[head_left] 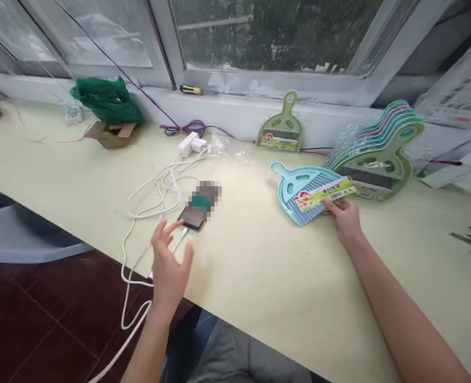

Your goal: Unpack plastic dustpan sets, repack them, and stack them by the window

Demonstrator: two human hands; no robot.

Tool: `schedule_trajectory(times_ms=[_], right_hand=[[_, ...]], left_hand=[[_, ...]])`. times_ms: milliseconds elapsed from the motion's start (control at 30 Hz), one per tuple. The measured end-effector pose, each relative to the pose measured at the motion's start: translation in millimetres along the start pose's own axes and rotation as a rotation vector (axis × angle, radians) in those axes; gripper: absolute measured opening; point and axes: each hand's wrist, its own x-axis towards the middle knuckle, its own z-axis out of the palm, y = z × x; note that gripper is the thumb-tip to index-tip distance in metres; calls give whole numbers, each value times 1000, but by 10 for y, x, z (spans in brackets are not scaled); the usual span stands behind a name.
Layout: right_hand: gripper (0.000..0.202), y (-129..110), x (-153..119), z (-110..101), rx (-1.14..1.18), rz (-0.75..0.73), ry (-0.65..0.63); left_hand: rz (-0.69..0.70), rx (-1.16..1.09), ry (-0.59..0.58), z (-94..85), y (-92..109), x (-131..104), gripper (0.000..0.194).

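Note:
My right hand (345,218) grips the lower right edge of a light blue dustpan-and-brush set (299,186) with a yellow printed label, just above the table. Beside it, a stack of similar sets (379,159) in clear wrapping has a green one in front. A single green set (282,127) leans on the window ledge. My left hand (171,260) is raised over the table's front edge, fingers apart and holding nothing. Its fingertips are near the lower end of a phone (195,213), partly blurred, with a white cable plugged in.
White cables (175,186) loop left of the phone and hang over the table edge (239,328). Chargers (190,143), a small cardboard box (110,134) and a green bag (106,101) lie behind. A screwdriver (191,90) rests on the ledge. Plastic wrapping (459,80) is at right.

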Motion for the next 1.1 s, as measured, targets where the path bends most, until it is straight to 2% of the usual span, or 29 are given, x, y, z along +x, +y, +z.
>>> schedule_trajectory(times_ms=[100, 200, 333, 467, 533, 600, 767, 867, 967, 1100], right_hand=[[49, 15, 14, 0, 7, -1, 0], [49, 19, 16, 0, 6, -2, -5], [47, 4, 5, 3, -7, -20, -10], [48, -22, -3, 14, -15, -46, -16], [49, -34, -4, 20, -13, -47, -11], [49, -42, -4, 22, -7, -34, 1], [49, -30, 0, -2, 14, -14, 30], [46, -10, 14, -22, 18, -29, 31], [44, 2, 25, -34, 10, -43, 34], [46, -2, 18, -34, 12, -56, 32]], left_hand=[[-90, 112, -24, 138, -201, 103, 101], [-116, 187, -44, 278, -286, 226, 111], [-100, 249, -28, 439, -282, 422, 104], [-63, 234, -31, 472, -275, 506, 92], [-38, 261, -32, 423, -260, 419, 87], [-29, 326, -31, 337, -232, 225, 83], [-49, 405, -18, 80, -142, -510, 81], [-71, 398, -29, -24, -95, -844, 82], [-78, 396, -54, -72, -76, -972, 79], [-48, 414, -71, -94, -90, -945, 76]])
